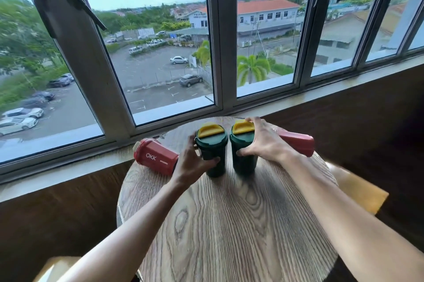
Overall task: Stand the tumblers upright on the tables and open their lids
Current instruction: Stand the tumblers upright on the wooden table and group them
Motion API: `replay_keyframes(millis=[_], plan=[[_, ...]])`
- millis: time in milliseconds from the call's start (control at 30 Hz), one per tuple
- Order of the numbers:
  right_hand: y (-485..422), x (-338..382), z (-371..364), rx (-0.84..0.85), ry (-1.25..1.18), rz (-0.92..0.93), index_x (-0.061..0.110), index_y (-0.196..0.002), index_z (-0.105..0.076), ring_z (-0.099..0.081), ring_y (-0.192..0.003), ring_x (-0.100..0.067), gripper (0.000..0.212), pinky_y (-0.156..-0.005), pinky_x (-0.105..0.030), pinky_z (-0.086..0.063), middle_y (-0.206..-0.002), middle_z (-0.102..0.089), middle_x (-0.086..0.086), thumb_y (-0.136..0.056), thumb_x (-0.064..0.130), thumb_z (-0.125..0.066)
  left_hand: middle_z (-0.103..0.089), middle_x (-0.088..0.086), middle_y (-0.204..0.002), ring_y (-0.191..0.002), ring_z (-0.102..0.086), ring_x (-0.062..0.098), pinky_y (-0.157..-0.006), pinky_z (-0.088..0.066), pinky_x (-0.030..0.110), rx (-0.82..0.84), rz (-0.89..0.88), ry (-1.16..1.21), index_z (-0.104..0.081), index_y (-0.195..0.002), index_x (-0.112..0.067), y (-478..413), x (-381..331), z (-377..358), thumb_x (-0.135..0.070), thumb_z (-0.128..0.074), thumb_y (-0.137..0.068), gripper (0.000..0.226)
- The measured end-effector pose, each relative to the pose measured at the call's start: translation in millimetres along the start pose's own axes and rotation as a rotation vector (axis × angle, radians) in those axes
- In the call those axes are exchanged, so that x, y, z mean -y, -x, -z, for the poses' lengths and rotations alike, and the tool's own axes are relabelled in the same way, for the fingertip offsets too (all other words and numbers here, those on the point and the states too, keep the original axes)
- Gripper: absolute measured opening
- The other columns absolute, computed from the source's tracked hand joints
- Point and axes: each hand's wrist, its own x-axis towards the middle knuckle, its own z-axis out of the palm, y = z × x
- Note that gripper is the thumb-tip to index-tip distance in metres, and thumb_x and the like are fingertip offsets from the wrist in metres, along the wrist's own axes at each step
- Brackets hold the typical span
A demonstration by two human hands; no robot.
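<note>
Wood table (229, 224): round, grained.
Upright, far half: left green tumbler (215, 147), right green tumbler (243, 164), just apart.
Grip: left hand (192, 162), right hand (263, 141) each clasp one.
Rim: left red tumbler (156, 155), right red tumbler (298, 143) lying.

The left forearm (137, 217), at lower left of the frame, and the right forearm (332, 201), at lower right, are shown bare; the left hand (195, 162) and right hand (263, 141) are likewise uncovered.
</note>
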Motion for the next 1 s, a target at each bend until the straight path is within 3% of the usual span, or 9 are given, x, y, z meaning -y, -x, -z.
replay_keyframes(millis=[367, 633, 767, 867, 933, 1000], plan=[[-37.3, -2.9, -1.4, 0.069, 0.022, 0.015, 0.015, -0.143, -0.028, -0.041, -0.131, -0.025, 0.102, -0.107, -0.029, -0.031, -0.142, -0.04, -0.012, -0.063, 0.03, -0.088, -0.058, -0.003, -0.124, -0.112, -0.057, 0.015, -0.092, -0.055, 0.042, -0.027, 0.047, -0.033, -0.039, -0.137, -0.021, -4.4, -2.3, 0.9, -0.019, -0.086, -0.064, 0.086], [-40.2, -8.7, -0.1, 0.087, 0.013, 0.019, 0.016, -0.142, -0.03, -0.041, -0.128, -0.023, 0.099, -0.096, -0.021, -0.027, -0.14, -0.039, -0.011, -0.063, 0.031, -0.088, -0.054, -0.006, -0.125, -0.114, -0.056, 0.017, -0.095, -0.053, 0.043, -0.001, 0.042, -0.028, -0.034, -0.137, -0.027, -4.1, 1.8, -1.1, -0.021, -0.086, -0.066, 0.087], [-38.8, -11.7, 1.7, 0.112, 0.021, 0.023, 0.017, -0.144, -0.026, -0.038, -0.133, -0.025, 0.105, -0.1, -0.022, -0.027, -0.145, -0.037, -0.009, -0.062, 0.035, -0.089, -0.041, 0.0, -0.145, -0.127, -0.047, 0.015, -0.1, -0.048, 0.035, -0.034, 0.027, -0.006, -0.025, -0.146, -0.03, -0.1, 0.0, 0.4, -0.045, -0.083, -0.066, 0.1], [-35.1, -16.2, 18.3, 0.218, 0.097, -0.008, 0.019, -0.15, -0.017, -0.033, -0.14, -0.025, 0.111, -0.113, -0.03, -0.027, -0.152, -0.032, -0.006, -0.062, 0.034, -0.084, -0.038, -0.005, -0.143, -0.13, -0.037, 0.009, -0.104, -0.034, 0.026, -0.074, -0.061, -0.088, -0.034, -0.143, -0.03, -0.9, -13.0, 5.4, -0.061, -0.059, -0.079, 0.076], [-34.8, -25.5, 34.5, 0.232, 0.134, -0.036, 0.017, -0.15, -0.021, -0.031, -0.142, -0.024, 0.104, -0.117, -0.036, -0.027, -0.154, -0.031, -0.009, -0.063, 0.026, -0.077, -0.044, -0.003, -0.139, -0.128, -0.038, 0.011, -0.102, -0.034, 0.027, -0.11, -0.132, -0.169, -0.046, -0.136, -0.027, -8.9, -22.1, 9.3, -0.056, -0.047, -0.088, 0.057], [-35.8, -38.3, 49.6, 0.232, 0.205, -0.079, 0.016, -0.148, -0.031, -0.032, -0.141, -0.025, 0.086, -0.116, -0.035, -0.027, -0.152, -0.035, -0.011, -0.073, 0.014, -0.073, -0.054, 0.0, -0.133, -0.125, -0.044, 0.015, -0.102, -0.037, 0.03, -0.15, -0.2, -0.262, -0.056, -0.127, -0.023, -21.9, -32.6, 10.4, -0.042, -0.051, -0.092, 0.041]])
